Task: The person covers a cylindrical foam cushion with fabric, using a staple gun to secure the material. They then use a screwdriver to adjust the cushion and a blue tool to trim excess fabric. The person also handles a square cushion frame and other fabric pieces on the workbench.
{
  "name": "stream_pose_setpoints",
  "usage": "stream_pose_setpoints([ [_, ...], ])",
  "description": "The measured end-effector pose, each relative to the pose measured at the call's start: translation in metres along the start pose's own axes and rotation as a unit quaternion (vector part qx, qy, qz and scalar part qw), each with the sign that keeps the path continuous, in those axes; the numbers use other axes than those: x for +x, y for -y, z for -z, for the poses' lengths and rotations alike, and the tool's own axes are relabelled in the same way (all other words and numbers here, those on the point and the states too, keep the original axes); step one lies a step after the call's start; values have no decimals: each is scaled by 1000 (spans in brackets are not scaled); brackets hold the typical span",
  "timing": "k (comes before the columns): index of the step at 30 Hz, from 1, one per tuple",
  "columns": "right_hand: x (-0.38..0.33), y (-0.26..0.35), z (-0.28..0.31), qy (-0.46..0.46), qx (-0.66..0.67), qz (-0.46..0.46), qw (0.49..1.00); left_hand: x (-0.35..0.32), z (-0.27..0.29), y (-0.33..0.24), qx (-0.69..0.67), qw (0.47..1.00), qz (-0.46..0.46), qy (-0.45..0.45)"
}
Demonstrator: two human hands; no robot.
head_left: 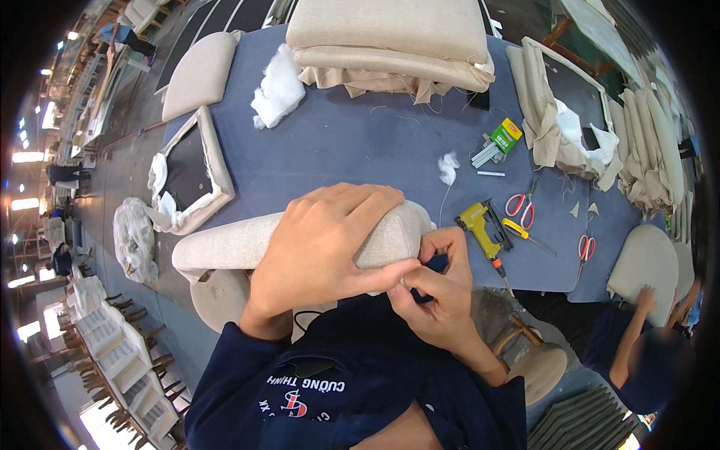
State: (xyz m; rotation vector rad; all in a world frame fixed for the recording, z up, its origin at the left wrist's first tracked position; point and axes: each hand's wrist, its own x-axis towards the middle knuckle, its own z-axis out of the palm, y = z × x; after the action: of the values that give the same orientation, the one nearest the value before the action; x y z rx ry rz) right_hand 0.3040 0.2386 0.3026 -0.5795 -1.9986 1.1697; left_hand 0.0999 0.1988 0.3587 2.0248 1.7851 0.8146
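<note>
Beige woven-cloth padded panel [225, 244], clasped by my left grip [322, 240], presumably for steadiness; my right grip [442, 292] pinches its edge.

the cushion [225, 240] is matt woven cloth, slightly rough; the stuffing [279, 88] is fluffy white fibre. the table [300, 165] looks matt and smooth. the staples [486, 156] are grey metal, their box [506, 135] printed card. the scissors [527, 199] have smooth plastic handles. the bag [135, 240] is glossy, crinkled clear plastic.
</note>
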Motion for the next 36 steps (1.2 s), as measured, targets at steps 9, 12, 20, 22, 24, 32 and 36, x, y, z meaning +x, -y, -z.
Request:
stream_pose_setpoints([
  [9, 0, -4, 3, 20, 9, -3, 1000, 3, -1, 0, 5, 1000, -4, 0],
  [12, -1, -9, 2, 22, 17, -8, 1000, 5, -3, 2, 4, 1000, -14, -4],
  [20, 1, -13, 3, 27, 14, -2, 1000, 8, -3, 3, 1, 1000, -10, -4],
  [22, 0, -13, 3, 27, 16, -2, 1000, 7, -4, 2, 1, 1000, -9, -4],
  [24, 0, -13, 3, 26, 20, -3, 999, 7, -4, 2, 0, 1000, -10, -5],
  [32, -1, -15, 6, 34, 2, 15, 999, 7, -6, 0, 4, 1000, -14, -7],
  [36, -4, -14, 17, -8, 148, -48, 988, 7, -6, -3, 7, 1000, -8, -4],
])
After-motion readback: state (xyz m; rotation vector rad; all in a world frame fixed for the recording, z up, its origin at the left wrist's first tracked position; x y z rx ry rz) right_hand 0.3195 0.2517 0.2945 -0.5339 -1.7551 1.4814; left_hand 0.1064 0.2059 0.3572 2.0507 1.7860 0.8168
